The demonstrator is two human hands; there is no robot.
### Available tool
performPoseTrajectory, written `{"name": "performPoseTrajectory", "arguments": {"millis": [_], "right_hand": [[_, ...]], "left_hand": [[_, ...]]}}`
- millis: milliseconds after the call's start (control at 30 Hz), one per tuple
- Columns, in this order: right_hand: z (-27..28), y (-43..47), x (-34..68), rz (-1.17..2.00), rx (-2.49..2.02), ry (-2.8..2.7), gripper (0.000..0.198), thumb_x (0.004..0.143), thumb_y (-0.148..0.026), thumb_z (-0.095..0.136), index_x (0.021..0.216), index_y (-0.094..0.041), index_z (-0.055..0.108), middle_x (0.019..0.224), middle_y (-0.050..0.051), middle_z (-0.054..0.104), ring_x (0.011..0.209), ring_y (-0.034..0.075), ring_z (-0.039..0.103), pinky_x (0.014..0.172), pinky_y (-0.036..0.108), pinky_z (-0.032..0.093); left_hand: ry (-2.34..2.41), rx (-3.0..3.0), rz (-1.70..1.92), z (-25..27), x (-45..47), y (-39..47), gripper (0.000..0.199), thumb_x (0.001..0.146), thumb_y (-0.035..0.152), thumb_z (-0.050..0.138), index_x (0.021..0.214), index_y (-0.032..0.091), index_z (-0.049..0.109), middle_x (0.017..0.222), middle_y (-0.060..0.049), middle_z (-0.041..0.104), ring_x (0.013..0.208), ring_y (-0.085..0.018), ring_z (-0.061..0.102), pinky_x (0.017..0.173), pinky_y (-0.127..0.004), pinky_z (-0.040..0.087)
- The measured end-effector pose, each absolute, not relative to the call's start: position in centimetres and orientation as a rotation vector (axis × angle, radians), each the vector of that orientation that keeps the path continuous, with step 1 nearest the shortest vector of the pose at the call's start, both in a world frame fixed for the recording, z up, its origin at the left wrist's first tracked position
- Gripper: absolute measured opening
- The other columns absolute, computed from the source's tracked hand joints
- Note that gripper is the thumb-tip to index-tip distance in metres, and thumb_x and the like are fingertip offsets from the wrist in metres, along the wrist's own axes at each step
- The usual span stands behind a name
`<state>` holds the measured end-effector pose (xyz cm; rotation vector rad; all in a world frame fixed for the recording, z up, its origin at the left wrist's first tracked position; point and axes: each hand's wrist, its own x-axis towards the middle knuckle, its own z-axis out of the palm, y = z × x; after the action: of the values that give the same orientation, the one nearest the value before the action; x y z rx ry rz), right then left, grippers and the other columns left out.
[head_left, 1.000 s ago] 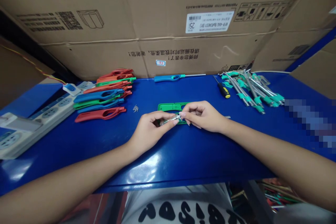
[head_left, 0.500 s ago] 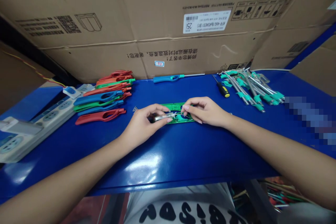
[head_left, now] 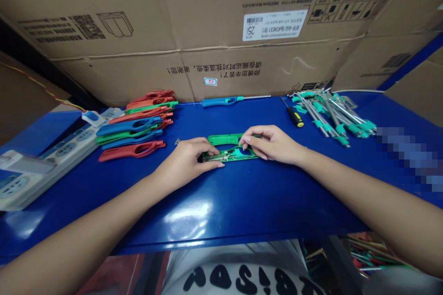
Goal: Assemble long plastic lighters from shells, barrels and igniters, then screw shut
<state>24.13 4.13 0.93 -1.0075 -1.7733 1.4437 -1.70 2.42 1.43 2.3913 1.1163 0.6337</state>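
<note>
Green half-shell [head_left: 239, 158] lay on the worktop [head_left: 221, 198], a clear tube [head_left: 214, 158] inside — the left hand [head_left: 194, 159] straddled its left end, the right hand [head_left: 273, 145] curled over its right; whether either grip was clamped, I could not tell.

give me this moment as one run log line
left hand: at clear tube, in or over near green shell half | right hand: by that half's right part, grip unclear | far green shell half: behind it
</note>
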Motion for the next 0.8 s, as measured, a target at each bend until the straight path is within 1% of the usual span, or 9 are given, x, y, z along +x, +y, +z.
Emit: {"name": "performPoseTrajectory", "arguments": {"millis": [67, 200, 267, 667, 800], "right_hand": [[0.92, 4.12, 24.17, 1.443, -1.003, -1.782, 0.031, 0.091, -0.045, 0.064, 0.089, -0.014, 0.066, 0.079, 0.001, 0.069, 0.04, 0.001, 0.043, 0.041, 0.022, 0.032], [0.95, 4.09, 24.23, 1.446, -0.994, -1.796, 0.033, 0.091, -0.047, 0.063, 0.089, -0.014, 0.066, 0.079, 0.001, 0.068, 0.041, 0.002, 0.043, 0.041, 0.022, 0.032], [0.96, 4.1, 24.24, 1.447, -0.991, -1.798, 0.034, 0.091, -0.048, 0.063, 0.089, -0.014, 0.066, 0.08, 0.001, 0.069, 0.041, 0.002, 0.043, 0.04, 0.022, 0.031], [0.83, 4.22, 24.3, 1.434, -0.996, -1.825, 0.036, 0.091, -0.05, 0.063, 0.089, -0.014, 0.066, 0.082, 0.002, 0.069, 0.042, 0.002, 0.043, 0.041, 0.022, 0.033], [0.42, 4.1, 24.36, 1.416, -1.015, -1.846, 0.036, 0.091, -0.05, 0.063, 0.098, -0.015, 0.069, 0.087, 0.004, 0.071, 0.043, 0.003, 0.044, 0.043, 0.021, 0.034]], "left_hand": [[1.112, 2.411, 0.621, 1.39, -1.75, 2.41, 0.022, 0.081, 0.031, 0.083, 0.097, 0.018, 0.078, 0.09, -0.003, 0.072, 0.066, -0.012, 0.057, 0.068, -0.026, 0.047], [1.11, 2.386, 0.596, 1.57, -1.65, 2.19, 0.018, 0.091, 0.032, 0.071, 0.1, 0.019, 0.078, 0.09, -0.004, 0.071, 0.067, -0.013, 0.059, 0.065, -0.026, 0.046], [1.108, 2.364, 0.598, 1.66, -1.61, 2.11, 0.018, 0.094, 0.031, 0.067, 0.101, 0.019, 0.079, 0.089, -0.005, 0.071, 0.069, -0.014, 0.061, 0.064, -0.026, 0.046], [1.14, 2.286, 0.634, 1.41, -1.5, 2.06, 0.015, 0.09, 0.028, 0.071, 0.1, 0.022, 0.081, 0.088, -0.004, 0.071, 0.065, -0.012, 0.058, 0.061, -0.024, 0.045], [1.153, 2.267, 0.646, 1.38, -1.41, 1.99, 0.015, 0.089, 0.03, 0.072, 0.098, 0.022, 0.081, 0.087, -0.004, 0.072, 0.064, -0.012, 0.058, 0.06, -0.024, 0.045]]}}
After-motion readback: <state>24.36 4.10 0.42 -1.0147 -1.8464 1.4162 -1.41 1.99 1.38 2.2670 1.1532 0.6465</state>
